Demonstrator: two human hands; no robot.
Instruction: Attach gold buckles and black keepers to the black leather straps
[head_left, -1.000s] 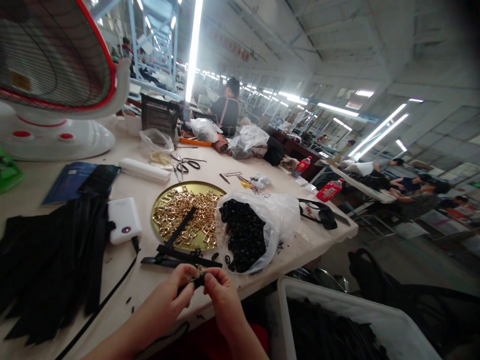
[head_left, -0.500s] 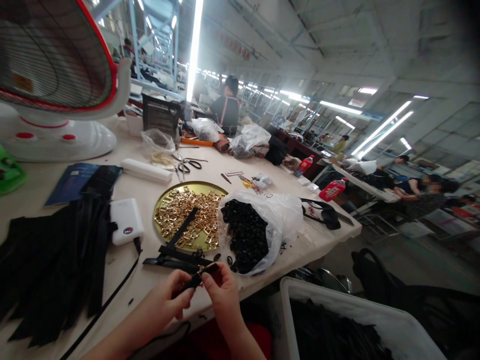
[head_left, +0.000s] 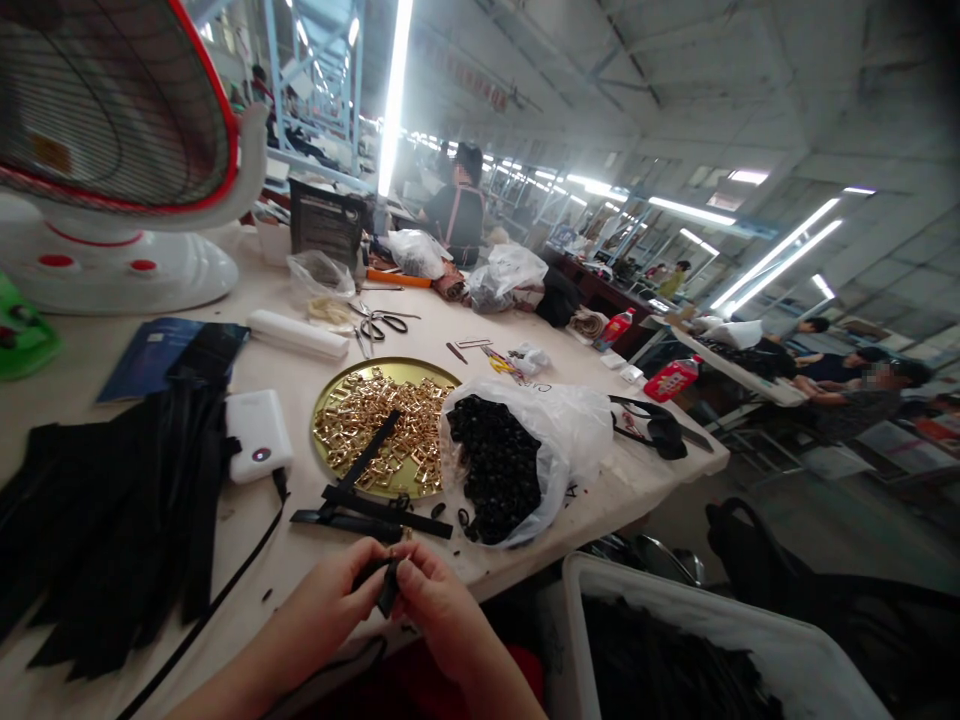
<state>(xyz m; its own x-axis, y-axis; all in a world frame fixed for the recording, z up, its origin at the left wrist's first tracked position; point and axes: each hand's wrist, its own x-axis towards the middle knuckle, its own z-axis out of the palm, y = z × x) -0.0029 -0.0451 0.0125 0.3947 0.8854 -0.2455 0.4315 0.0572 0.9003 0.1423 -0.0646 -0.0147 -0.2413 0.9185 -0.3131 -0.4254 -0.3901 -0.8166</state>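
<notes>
Close to the table's front edge, my left hand (head_left: 334,605) and my right hand (head_left: 435,605) meet, fingers pinched on one black strap (head_left: 388,588). The strap is bent between them, and a small bit of gold metal shows above the fingertips. Just beyond lie several more black straps (head_left: 375,515), one reaching onto a round gold tray (head_left: 324,450) heaped with gold buckles (head_left: 382,420). Right of the tray, an open clear plastic bag (head_left: 574,425) holds many small black loops (head_left: 495,470). A few loose loops lie between the straps and the bag.
Black strips (head_left: 127,510) pile up at left, by a white power bank (head_left: 259,435) with a cable. Behind stand a fan (head_left: 112,270) and scissors (head_left: 382,320). A white bin (head_left: 574,600) of black pieces is below right. Other people sit farther off.
My hands have drawn closer together and slightly down. The strap, earlier stretched between both hands, now bends downward at my right fingers. The view has shifted slightly.
</notes>
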